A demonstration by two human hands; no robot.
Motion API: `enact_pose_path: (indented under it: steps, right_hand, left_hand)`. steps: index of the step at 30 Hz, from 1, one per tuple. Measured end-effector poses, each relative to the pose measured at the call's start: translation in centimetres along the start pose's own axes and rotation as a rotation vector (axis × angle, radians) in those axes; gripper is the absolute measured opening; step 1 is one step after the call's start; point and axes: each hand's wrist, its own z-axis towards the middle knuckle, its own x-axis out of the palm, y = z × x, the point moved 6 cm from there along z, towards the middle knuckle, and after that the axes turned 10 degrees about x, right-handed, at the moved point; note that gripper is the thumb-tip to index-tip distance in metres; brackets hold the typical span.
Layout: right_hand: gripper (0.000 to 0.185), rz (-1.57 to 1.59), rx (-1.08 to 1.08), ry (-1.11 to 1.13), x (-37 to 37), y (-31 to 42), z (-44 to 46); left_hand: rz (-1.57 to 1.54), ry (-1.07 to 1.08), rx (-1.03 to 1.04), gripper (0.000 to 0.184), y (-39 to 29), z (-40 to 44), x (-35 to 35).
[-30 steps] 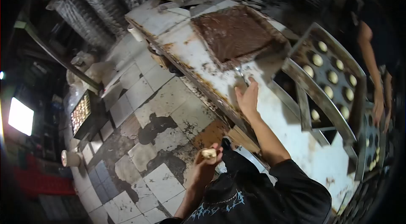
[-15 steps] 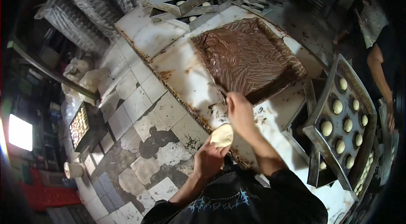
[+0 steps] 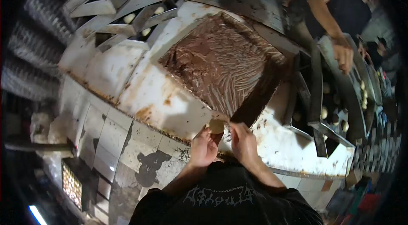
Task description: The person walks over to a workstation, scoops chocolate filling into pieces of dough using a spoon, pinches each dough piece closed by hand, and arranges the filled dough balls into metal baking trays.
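Note:
My left hand [image 3: 204, 149] holds a flattened round of pale dough [image 3: 216, 127], its fingers curled beneath the edge. Close beside it, my right hand [image 3: 243, 143] is closed on a small spreading tool [image 3: 222, 117], whose brown-smeared end meets the top of the dough; most of the handle is hidden in my fingers. Just beyond both hands lies a wide, shallow tray of chocolate-brown paste [image 3: 225, 61], streaked with scrape marks and piled thicker on its left side.
Stacked metal trays [image 3: 321, 93] with dough balls stand on the right, where another person's hand [image 3: 343, 57] is at a tray edge. More stacked trays [image 3: 123, 12] with dough balls are at upper left. The stained white worktop [image 3: 148, 97] ends at a crusted front edge above a tiled floor.
My view has turned right. The spreading tool has come from the paste tray's edge to the dough in my left hand. The other person has moved in over the right-hand trays.

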Motion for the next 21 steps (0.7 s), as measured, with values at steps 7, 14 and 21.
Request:
enact_pose_path:
  steps: [7, 14, 21]
  right_hand:
    - [0.023, 0.172, 0.102, -0.062, 1.9, -7.6, -2.9]
    - [0.026, 0.28, 0.217, -0.31, -1.9, -15.5, -6.1]
    - [0.031, 0.12, -0.072, -0.283, -4.8, -14.2, -6.1]
  left_hand:
    - [-0.294, 0.103, -0.144, 0.042, -9.2, -1.3, 5.6]
    - [-0.029, 0.501, 0.181, 0.084, -10.3, -6.6, 5.0]
    - [-0.068, 0.241, 0.282, 0.083, 2.0, -12.9, 2.8]
